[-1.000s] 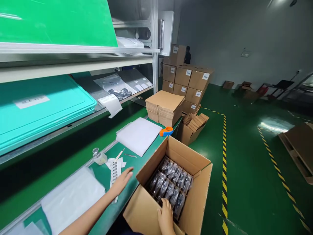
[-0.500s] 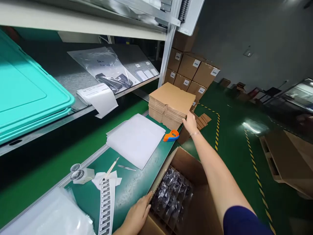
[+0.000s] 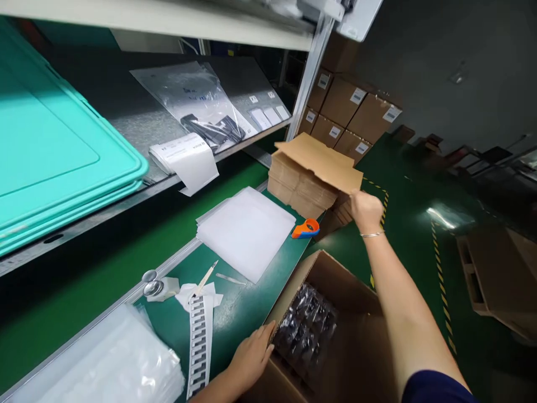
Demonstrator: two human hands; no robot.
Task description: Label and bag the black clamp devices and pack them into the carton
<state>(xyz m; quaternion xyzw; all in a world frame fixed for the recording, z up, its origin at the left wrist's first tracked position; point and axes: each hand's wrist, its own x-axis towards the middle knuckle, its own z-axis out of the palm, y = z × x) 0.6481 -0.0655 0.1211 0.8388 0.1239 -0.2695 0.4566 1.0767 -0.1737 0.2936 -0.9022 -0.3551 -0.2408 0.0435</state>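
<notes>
My right hand (image 3: 366, 209) is closed round the near right corner of a cardboard sheet (image 3: 321, 159). The sheet is lifted and tilted over a stack of flat cardboard (image 3: 300, 187) at the table's far end. Lower down, my left hand (image 3: 251, 355) grips the left wall of an open cardboard box (image 3: 350, 280), its fingertips at the rim. Inside the box lie several dark items in clear plastic wrap (image 3: 308, 319). An orange and blue tape dispenser (image 3: 306, 228) rests on the table near the stack.
White sheets (image 3: 247, 232), a craft knife (image 3: 206, 278), tweezers (image 3: 230, 279), a label strip (image 3: 198, 341) and clear plastic bags (image 3: 109, 364) lie on the green table (image 3: 230, 313). Teal lids (image 3: 62, 134) fill the shelf's left. Labelled cartons (image 3: 344, 103) stand behind.
My right hand has closed on the top cardboard sheet and raised its near side off the stack, moving right. My left hand stays at the box rim. The view has shifted slightly.
</notes>
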